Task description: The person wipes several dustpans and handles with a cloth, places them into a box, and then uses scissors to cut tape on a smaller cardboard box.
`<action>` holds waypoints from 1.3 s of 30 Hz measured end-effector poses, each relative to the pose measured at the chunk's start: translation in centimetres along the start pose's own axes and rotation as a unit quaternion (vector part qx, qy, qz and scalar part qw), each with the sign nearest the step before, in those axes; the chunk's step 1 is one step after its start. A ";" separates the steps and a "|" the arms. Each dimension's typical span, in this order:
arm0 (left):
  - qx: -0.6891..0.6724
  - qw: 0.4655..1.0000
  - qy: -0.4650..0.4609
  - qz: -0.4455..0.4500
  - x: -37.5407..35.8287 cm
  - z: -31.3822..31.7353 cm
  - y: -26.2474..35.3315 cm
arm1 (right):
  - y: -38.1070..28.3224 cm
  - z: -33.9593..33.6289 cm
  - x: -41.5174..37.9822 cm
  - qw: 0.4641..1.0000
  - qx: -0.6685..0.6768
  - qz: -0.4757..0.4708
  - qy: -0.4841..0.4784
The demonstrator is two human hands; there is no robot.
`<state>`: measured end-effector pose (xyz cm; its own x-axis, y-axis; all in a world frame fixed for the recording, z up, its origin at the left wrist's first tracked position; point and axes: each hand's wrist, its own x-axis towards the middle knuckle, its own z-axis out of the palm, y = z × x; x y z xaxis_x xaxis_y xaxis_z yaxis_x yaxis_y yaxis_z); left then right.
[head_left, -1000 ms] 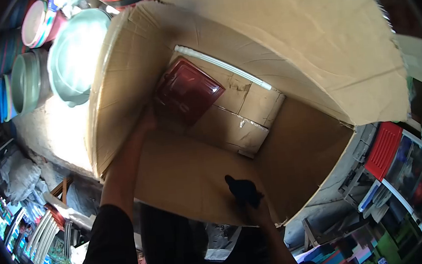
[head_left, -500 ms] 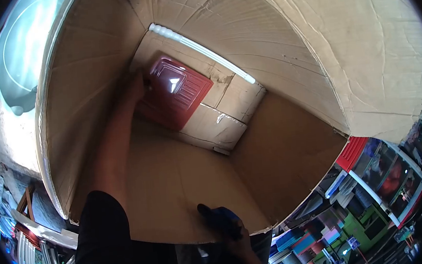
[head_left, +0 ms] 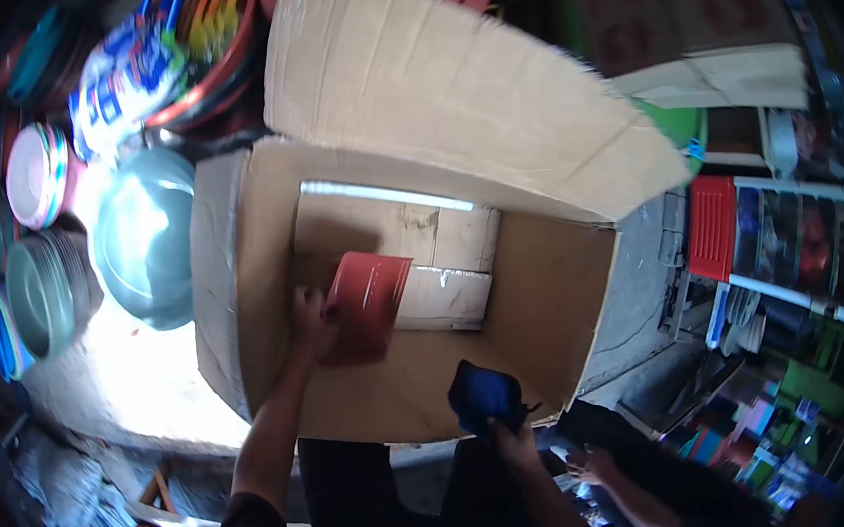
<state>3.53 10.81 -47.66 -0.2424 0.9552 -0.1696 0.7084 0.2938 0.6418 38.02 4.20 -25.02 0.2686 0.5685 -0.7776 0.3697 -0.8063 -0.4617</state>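
Observation:
My left hand (head_left: 314, 315) grips the left edge of a glossy red plastic panel (head_left: 370, 303). The panel is tilted and raised inside the mouth of a large open cardboard box (head_left: 556, 302). Near the box's front edge, my right hand (head_left: 511, 438) is closed on a dark blue cloth item (head_left: 487, 396) with black edges; its exact kind I cannot make out. A white ribbed tube (head_left: 386, 194) lies along the far side of the box's bottom.
Another person's hand (head_left: 588, 467) is at the lower right. Grey-green basins (head_left: 144, 243) and stacked pink bowls (head_left: 33, 177) stand at the left. A red-topped drawer unit (head_left: 712, 228) is at the right. A large box flap (head_left: 445, 71) sticks up at the back.
The red panel has been lifted off the box's bottom and tilted by my left hand. My view has drawn back from the box. My right hand still holds the blue cloth item.

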 end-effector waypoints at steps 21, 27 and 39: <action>-0.472 0.862 -0.184 0.034 -13.1 -21.8 36.6 | -16.8 -7.3 -11.8 0.756 -0.288 -0.577 0.117; -0.489 0.853 -0.169 0.067 -14.8 -21.5 44.9 | -16.0 -16.7 -12.1 0.770 -0.254 -0.545 0.214; -0.437 0.883 -0.115 0.127 -18.4 -17.8 52.2 | -13.4 -22.7 -9.7 0.781 -0.146 -0.559 0.238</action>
<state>33.16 7.96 2.29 0.0633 0.9978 -0.0203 -0.0851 0.0256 0.9960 50.62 13.22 -1.61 -0.0927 0.9432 0.3191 0.7780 0.2686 -0.5680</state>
